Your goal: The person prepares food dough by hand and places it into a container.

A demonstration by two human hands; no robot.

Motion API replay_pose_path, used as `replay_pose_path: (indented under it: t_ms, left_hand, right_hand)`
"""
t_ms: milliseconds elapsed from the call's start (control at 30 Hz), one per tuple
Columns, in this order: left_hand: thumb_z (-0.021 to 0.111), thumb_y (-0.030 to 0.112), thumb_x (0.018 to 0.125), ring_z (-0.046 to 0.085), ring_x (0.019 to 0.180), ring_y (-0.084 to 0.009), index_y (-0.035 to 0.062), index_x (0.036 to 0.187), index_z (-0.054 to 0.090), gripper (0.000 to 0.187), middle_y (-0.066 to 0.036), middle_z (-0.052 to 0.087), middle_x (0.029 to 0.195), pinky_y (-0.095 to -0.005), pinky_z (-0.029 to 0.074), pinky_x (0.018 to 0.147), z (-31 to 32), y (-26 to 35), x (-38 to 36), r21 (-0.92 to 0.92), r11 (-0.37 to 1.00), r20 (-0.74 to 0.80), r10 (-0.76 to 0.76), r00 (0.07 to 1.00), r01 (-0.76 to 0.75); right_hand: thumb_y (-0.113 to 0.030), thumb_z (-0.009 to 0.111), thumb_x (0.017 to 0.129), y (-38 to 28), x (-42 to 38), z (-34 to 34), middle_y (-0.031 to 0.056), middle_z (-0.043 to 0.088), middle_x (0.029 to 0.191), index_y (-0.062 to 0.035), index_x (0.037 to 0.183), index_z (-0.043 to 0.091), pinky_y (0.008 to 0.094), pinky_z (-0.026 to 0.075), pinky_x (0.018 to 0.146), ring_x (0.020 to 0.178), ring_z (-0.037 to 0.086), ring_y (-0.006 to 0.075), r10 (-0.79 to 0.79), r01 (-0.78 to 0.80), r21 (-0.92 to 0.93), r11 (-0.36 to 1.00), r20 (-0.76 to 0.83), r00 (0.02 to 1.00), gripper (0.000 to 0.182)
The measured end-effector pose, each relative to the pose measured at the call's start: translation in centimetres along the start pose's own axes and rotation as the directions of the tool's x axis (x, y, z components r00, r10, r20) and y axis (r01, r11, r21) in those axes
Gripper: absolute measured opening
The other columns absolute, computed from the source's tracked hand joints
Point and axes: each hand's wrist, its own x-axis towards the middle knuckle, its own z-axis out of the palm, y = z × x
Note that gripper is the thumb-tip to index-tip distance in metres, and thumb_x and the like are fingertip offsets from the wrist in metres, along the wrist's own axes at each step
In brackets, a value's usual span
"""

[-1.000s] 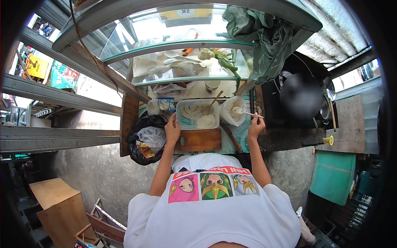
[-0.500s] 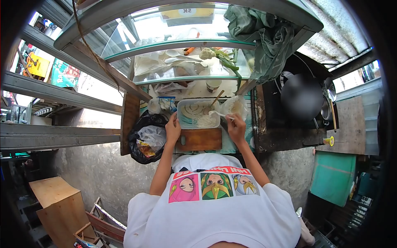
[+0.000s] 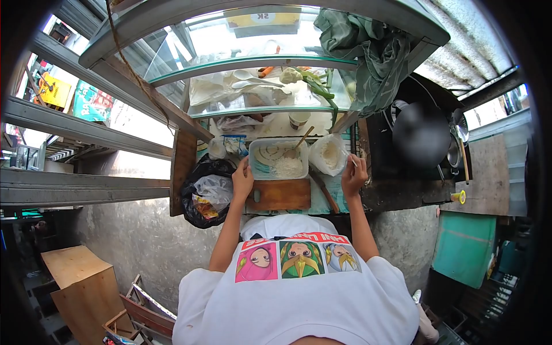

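Observation:
My left hand (image 3: 242,177) is closed on the left rim of a clear rectangular plastic tub (image 3: 253,169). White flour (image 3: 287,167) is heaped in the tub's lower right part, and a wooden-handled utensil (image 3: 305,137) leans inside. To the right of the tub stands an open plastic bag (image 3: 339,167) with pale flour in it. My right hand (image 3: 355,174) is closed at the bag's right side around the white spoon, of which only a small piece shows. A wooden cutting board (image 3: 284,195) lies below the tub, and a knife (image 3: 326,194) rests to its right.
A black bag (image 3: 192,184) with plastic waste hangs at the left. Above is a glass case (image 3: 270,109) with spoons and vegetables. A cup (image 3: 298,119) stands behind the tub. On the right are a dark wok (image 3: 422,138) and a stove area.
My right hand has moved right with the spoon, from over the tub to the far side of the flour bag. The knife now shows. My left hand stays on the tub.

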Motion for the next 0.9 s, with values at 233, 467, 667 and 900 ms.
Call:
replay_pose_path:
  t_ms: [233, 467, 667, 900]
  left_hand:
    - [0.05, 0.005, 0.088, 0.067, 0.086, -0.0266, 0.004, 0.122, 0.052, 0.034, -0.021, 0.065, 0.092, -0.0329, 0.05, 0.075, -0.2, 1.1, -0.2, 0.039, 0.999, -0.018, 0.006, 1.0, -0.005]
    - [0.049, 0.004, 0.089, 0.064, 0.096, -0.0215, 0.0038, 0.123, 0.051, 0.034, -0.021, 0.064, 0.102, -0.0312, 0.049, 0.082, -0.5, 1.6, -0.1, 0.039, 0.995, 0.05, -0.089, 0.995, 0.087]
    - [0.049, 0.005, 0.09, 0.065, 0.093, -0.0213, 0.0049, 0.124, 0.051, 0.034, -0.02, 0.065, 0.1, -0.0311, 0.05, 0.08, -0.6, 1.4, -0.2, 0.023, 0.997, 0.053, -0.068, 0.996, 0.067]
    - [0.049, 0.006, 0.09, 0.065, 0.089, -0.0201, 0.0055, 0.123, 0.051, 0.034, -0.019, 0.065, 0.098, -0.0305, 0.05, 0.078, -0.5, 1.3, -0.2, 0.018, 0.999, 0.035, -0.044, 0.998, 0.044]
  right_hand:
    - [-0.007, 0.063, 0.081, 0.7, 0.7, 0.6, 0.0093, 0.054, 0.07, -0.0058, 0.088, 0.062, 0.0367, 0.043, 0.049, 0.055, 0.055, 0.0274, -0.283, 0.308, -0.109, 0.945, 0.194, 0.939, 0.007]
    - [-0.008, 0.062, 0.08, 0.7, 0.9, 1.6, 0.0087, 0.054, 0.073, -0.007, 0.091, 0.061, 0.0362, 0.046, 0.053, 0.062, 0.058, 0.0268, -0.321, 0.398, -0.092, 0.913, 0.442, 0.838, 0.011]
    - [-0.005, 0.059, 0.077, 1.1, 0.0, 1.3, 0.0069, 0.054, 0.075, -0.0089, 0.089, 0.058, 0.037, 0.047, 0.056, 0.07, 0.059, 0.0249, -0.317, 0.415, -0.084, 0.906, 0.514, 0.797, 0.013]
    - [-0.007, 0.059, 0.083, 2.0, -2.4, 1.5, 0.0079, 0.057, 0.068, -0.0057, 0.087, 0.063, 0.0335, 0.044, 0.053, 0.061, 0.059, 0.021, -0.138, 0.164, -0.065, 0.984, 0.299, 0.944, 0.006]
